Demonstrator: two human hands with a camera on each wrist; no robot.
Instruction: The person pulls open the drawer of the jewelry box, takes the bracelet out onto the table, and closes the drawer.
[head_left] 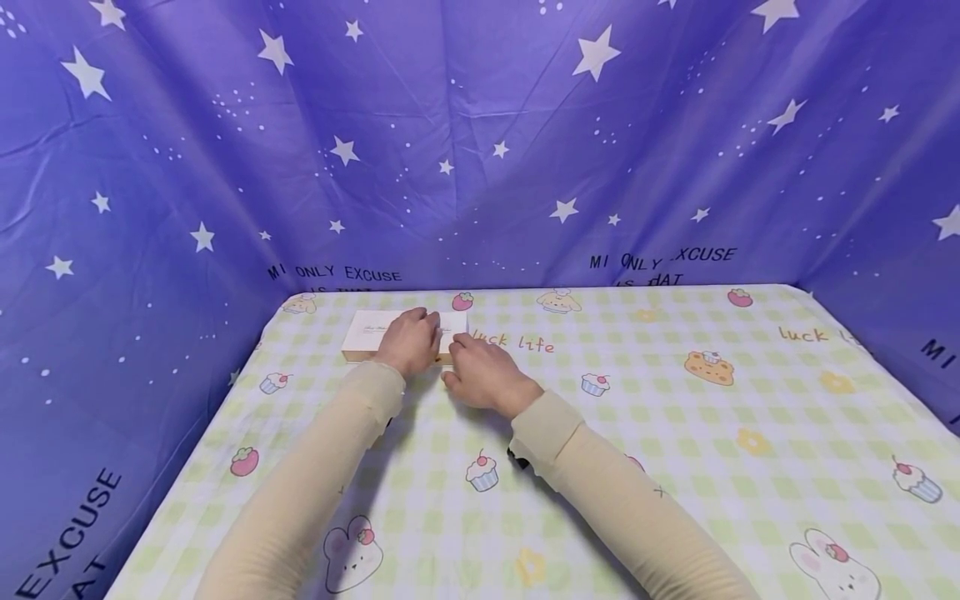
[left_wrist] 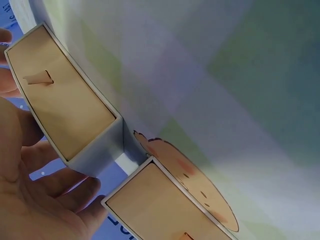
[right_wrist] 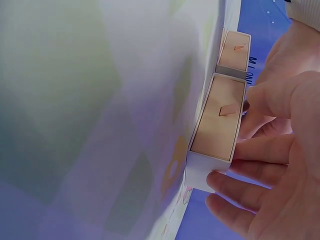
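Observation:
Two low white boxes with tan fronts lie side by side, a narrow gap between them: the left box [head_left: 362, 329] and the right box [head_left: 453, 321]. Each front carries a small pull tab, clear on the right box [left_wrist: 65, 95] in the left wrist view. My left hand [head_left: 411, 343] reaches over the gap and holds the right box near its left end, fingers bent over its top. At the other end my right hand [head_left: 486, 373] grips the same box, fingertips against its side. Parts of both boxes are hidden behind the hands.
A checked, printed cloth [head_left: 645, 500] covers the table. The boxes lie toward its far left part. Blue star-patterned curtains [head_left: 480, 125] stand behind the table and at both sides.

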